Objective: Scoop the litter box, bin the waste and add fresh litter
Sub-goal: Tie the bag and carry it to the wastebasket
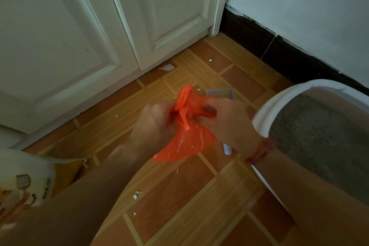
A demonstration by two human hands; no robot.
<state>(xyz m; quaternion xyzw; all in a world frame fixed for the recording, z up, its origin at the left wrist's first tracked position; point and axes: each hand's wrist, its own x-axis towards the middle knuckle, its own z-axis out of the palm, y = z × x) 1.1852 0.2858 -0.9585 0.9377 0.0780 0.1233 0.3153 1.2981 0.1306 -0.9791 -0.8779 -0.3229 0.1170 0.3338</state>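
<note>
An orange plastic bag (186, 144) hangs above the tiled floor in the middle of the head view. My left hand (153, 124) grips one twisted handle of the bag, and my right hand (225, 122) pinches the other; the handles cross between my hands. A pale litter scoop (219, 93) lies on the floor behind the bag, its handle end (227, 149) showing below my right hand. The white litter box (265, 110) stands at the right, holding grey litter (311, 134).
A printed litter sack (24, 181) sits at the lower left. White panelled doors (79, 36) close off the back and left. A white wall with dark skirting (289, 56) runs along the right. Small white scraps (166, 68) dot the floor.
</note>
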